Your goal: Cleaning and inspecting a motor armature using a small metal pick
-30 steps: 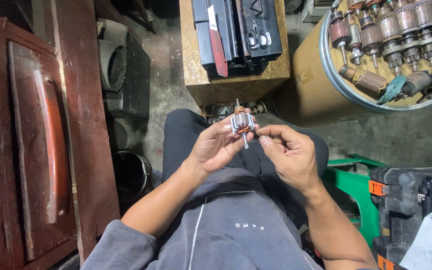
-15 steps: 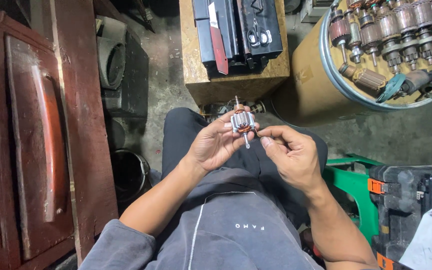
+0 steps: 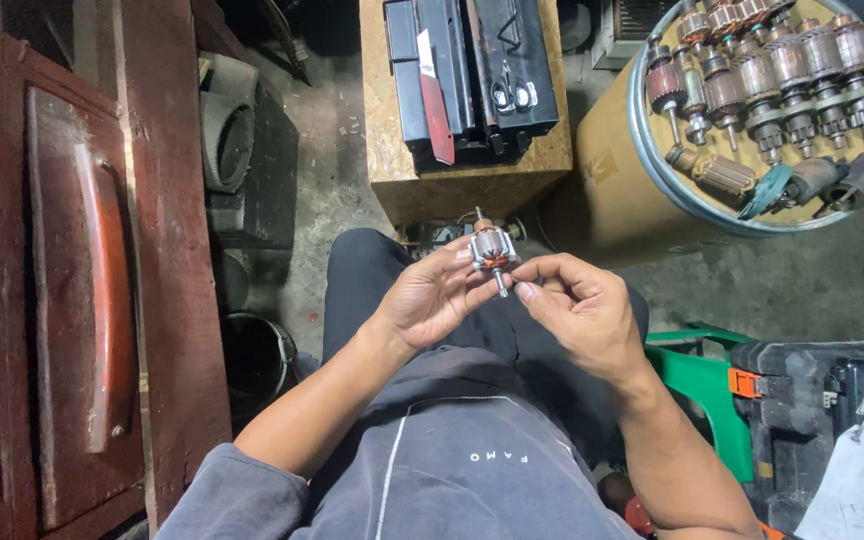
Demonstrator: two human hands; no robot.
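The left hand [image 3: 430, 298] is curled around a small motor armature [image 3: 493, 250], its fingers and thumb closed on the winding body so that the part stands nearly upright just above the fingertips, one end of the thin shaft pointing away from the person and the other pointing down toward the lap. The right hand [image 3: 582, 310] sits just beside the left, its thumb and forefinger pinched together at the lower tip of the shaft, the other fingers loosely folded; whether it grips the shaft or only touches it cannot be told. Both hands are raised over the person's dark trousers. Beyond the hands, farther from the body, stands a wooden block [image 3: 457, 175] carrying black cases and a pair of scissors [image 3: 511, 95]. Beyond and to the right of the right hand is a round drum [image 3: 612, 190] whose top holds many more armatures. Well to the left of the left hand stands a red-brown wooden cabinet [image 3: 82, 300].
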